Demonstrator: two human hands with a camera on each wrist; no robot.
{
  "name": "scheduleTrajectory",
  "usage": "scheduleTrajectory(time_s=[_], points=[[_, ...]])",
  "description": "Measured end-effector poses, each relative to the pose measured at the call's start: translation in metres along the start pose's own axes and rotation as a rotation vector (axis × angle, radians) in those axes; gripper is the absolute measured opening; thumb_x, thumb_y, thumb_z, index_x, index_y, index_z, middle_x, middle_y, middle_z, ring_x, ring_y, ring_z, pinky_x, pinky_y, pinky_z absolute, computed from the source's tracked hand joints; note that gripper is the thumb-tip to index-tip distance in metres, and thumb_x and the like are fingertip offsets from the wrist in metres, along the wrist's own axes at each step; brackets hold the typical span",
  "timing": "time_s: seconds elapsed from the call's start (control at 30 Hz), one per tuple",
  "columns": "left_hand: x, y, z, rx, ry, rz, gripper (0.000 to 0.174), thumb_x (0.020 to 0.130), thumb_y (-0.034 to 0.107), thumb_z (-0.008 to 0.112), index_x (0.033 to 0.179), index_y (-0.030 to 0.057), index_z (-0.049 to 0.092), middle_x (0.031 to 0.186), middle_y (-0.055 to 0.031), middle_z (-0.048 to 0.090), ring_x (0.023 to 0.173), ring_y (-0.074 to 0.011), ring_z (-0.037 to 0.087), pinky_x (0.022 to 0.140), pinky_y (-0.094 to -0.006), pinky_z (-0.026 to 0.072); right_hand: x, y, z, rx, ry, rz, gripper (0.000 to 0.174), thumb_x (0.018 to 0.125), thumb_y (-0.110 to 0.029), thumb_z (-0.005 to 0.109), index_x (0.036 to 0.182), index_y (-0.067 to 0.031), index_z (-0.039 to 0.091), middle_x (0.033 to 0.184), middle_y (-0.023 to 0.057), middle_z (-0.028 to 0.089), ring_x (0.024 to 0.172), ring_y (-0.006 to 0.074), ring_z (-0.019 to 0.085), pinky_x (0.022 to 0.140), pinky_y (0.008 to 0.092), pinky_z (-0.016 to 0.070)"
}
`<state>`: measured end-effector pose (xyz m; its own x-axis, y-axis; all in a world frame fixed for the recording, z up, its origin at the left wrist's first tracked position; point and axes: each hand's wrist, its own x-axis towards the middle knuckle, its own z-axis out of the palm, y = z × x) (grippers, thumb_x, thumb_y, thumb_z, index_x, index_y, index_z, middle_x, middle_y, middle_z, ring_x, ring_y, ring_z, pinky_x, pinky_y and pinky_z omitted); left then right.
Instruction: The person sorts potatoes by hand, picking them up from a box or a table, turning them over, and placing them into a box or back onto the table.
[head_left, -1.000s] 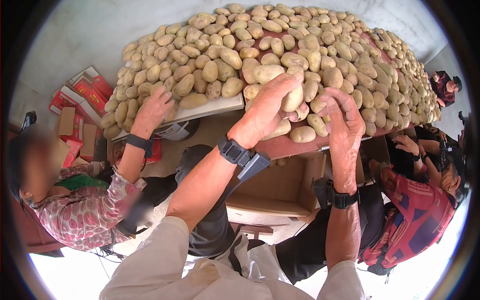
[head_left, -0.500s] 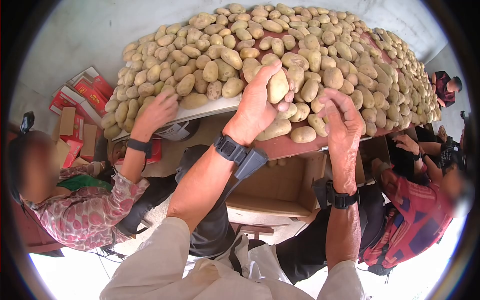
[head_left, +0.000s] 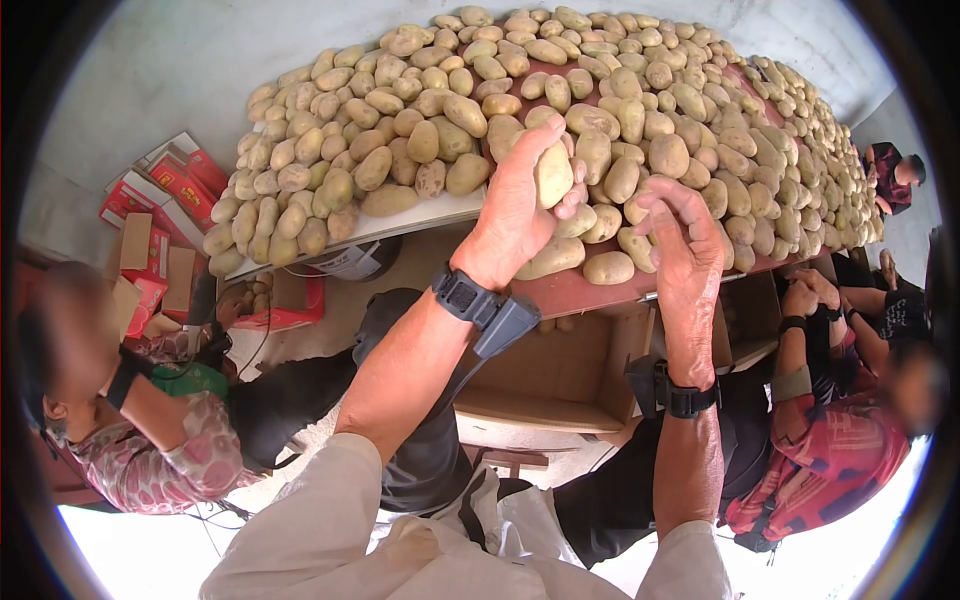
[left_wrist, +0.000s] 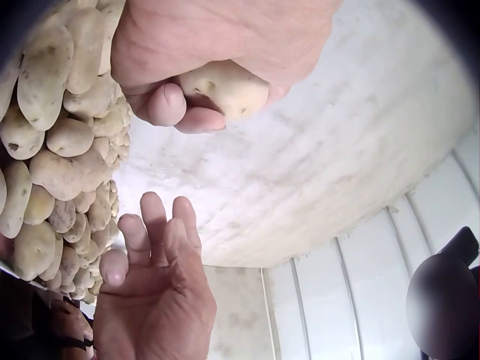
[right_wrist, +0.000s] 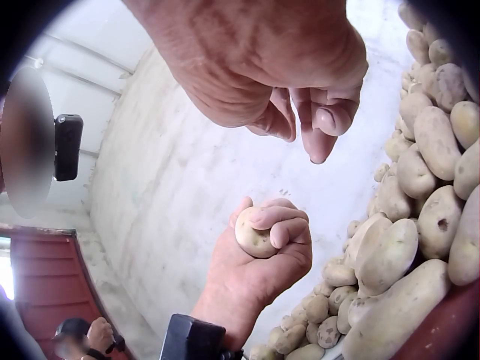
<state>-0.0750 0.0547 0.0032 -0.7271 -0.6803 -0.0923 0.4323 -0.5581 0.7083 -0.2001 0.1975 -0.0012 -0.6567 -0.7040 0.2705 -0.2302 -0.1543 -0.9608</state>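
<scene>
My left hand [head_left: 515, 215] grips a pale tan potato [head_left: 553, 176] above the front of the heap, fingers and thumb curled around it. In the left wrist view, the potato [left_wrist: 226, 90] bulges out between the palm and the curled fingertips. To the right, my right hand [head_left: 688, 235] is raised at the heap's front edge with loosely bent fingers and nothing in them. The left wrist view shows this right hand [left_wrist: 154, 300] with its palm turned up. Loose potatoes [head_left: 608, 267] lie on the red tabletop [head_left: 570, 292] just below both hands.
A broad heap of potatoes [head_left: 690, 100] covers the table back to the wall. Beneath it is an open wooden drawer [head_left: 545, 375]. Red cardboard boxes [head_left: 180, 185] are stacked at left. One person [head_left: 165, 430] sits at left, another [head_left: 830, 430] at right.
My left hand has lifted slightly and turned the potato more upright; my right hand has stayed in place. The person at left has drawn an arm back from the potatoes; the right person's hands have come together.
</scene>
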Motion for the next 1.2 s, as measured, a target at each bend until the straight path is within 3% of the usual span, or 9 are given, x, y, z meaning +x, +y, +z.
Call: scheduleTrajectory(time_s=[0.93, 1.03, 1.1, 1.13, 1.2], points=[[0.006, 0.003, -0.014, -0.149, -0.039, 0.002, 0.035, 0.1, 0.043, 0.057, 0.093, 0.0089, 0.056, 0.08, -0.0068, 0.059, 0.06, -0.0149, 0.052, 0.05, -0.0275, 0.0379, -0.004, 0.0, 0.002, -0.064, -0.07, -0.033, 0.021, 0.1, 0.001, 0.057, 0.115, -0.0022, 0.071, 0.09, 0.0031, 0.069, 0.076, 0.0087, 0.059, 0.073, 0.023, 0.0495], [0.009, 0.001, -0.019, -0.226, -0.045, -0.005, 0.033, 0.104, 0.039, 0.053, 0.095, 0.0085, 0.057, 0.084, -0.007, 0.059, 0.068, -0.0178, 0.056, 0.055, -0.0298, 0.0422, -0.005, -0.001, 0.002, -0.061, -0.073, -0.017, 0.021, 0.1, 0.001, 0.057, 0.115, -0.0026, 0.071, 0.089, 0.0029, 0.068, 0.076, 0.0087, 0.059, 0.073, 0.0231, 0.0493], [0.011, -0.003, -0.019, -0.266, 0.078, 0.098, 0.033, 0.108, 0.038, 0.047, 0.104, 0.007, 0.057, 0.093, -0.0082, 0.06, 0.083, -0.0214, 0.06, 0.064, -0.034, 0.0471, -0.005, -0.001, 0.002, -0.053, -0.074, -0.013, 0.021, 0.1, 0.0, 0.057, 0.115, -0.0026, 0.071, 0.09, 0.0027, 0.069, 0.076, 0.0087, 0.059, 0.073, 0.0232, 0.0492], [0.011, -0.004, -0.021, -0.266, 0.077, 0.098, 0.033, 0.108, 0.038, 0.047, 0.104, 0.007, 0.057, 0.093, -0.0082, 0.06, 0.083, -0.0214, 0.06, 0.064, -0.034, 0.0471, -0.005, -0.001, 0.002, -0.045, -0.075, -0.01, 0.021, 0.1, 0.0, 0.057, 0.115, -0.0027, 0.07, 0.09, 0.0026, 0.069, 0.077, 0.0087, 0.059, 0.073, 0.0232, 0.0491], [0.012, -0.004, -0.022, -0.261, 0.118, 0.12, 0.035, 0.111, 0.039, 0.044, 0.118, 0.0059, 0.053, 0.11, -0.0099, 0.06, 0.1, -0.024, 0.06, 0.08, -0.0405, 0.0502, -0.005, -0.001, 0.002, -0.03, -0.076, 0.005, 0.02, 0.1, 0.0, 0.057, 0.115, -0.0027, 0.07, 0.091, 0.0025, 0.069, 0.077, 0.0087, 0.059, 0.073, 0.0232, 0.049]])
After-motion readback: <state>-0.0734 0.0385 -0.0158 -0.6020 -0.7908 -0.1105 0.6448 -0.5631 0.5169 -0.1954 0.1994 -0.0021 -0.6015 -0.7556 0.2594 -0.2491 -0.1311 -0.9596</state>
